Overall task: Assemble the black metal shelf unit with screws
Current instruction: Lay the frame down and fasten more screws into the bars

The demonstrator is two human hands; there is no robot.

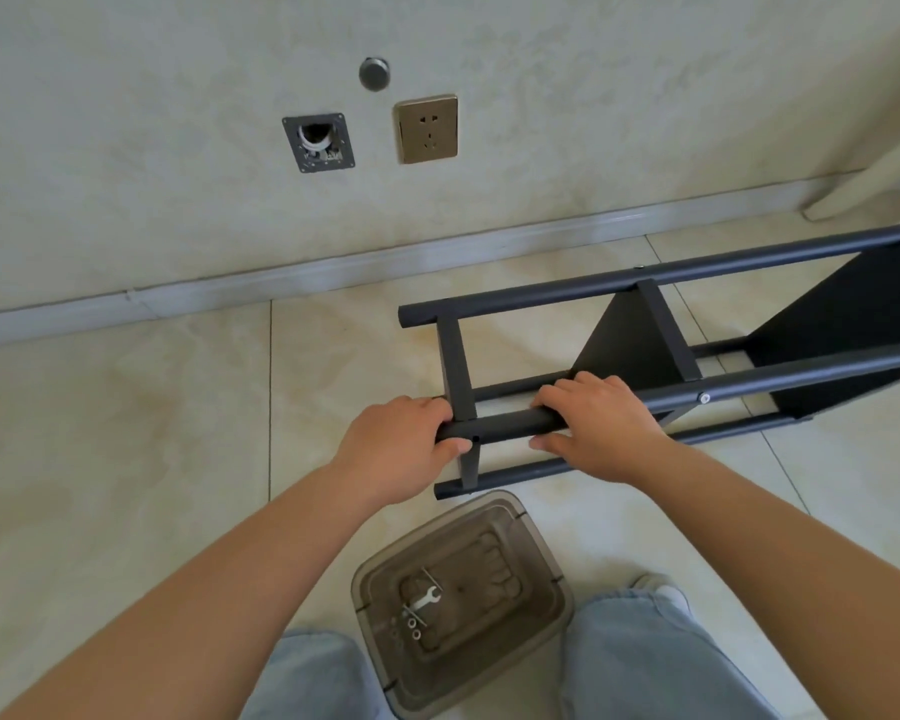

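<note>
The black metal shelf unit (661, 293) lies on its side on the tiled floor, running from the centre to the right edge, with two black panels fitted between its tubes. My left hand (401, 444) grips the near end of an upper tube (505, 426), beside a small screw hole. My right hand (598, 423) grips the same tube a little further right, fingers curled over it. A silver screw head (704, 398) shows on that tube past my right hand.
A smoky transparent plastic bin (536, 631) stands between my knees, holding a small wrench (426, 599), washers and screws. The wall ahead carries a gold socket (427, 128) and an open wall box (318, 142). A pale furniture leg (863, 184) stands at the far right.
</note>
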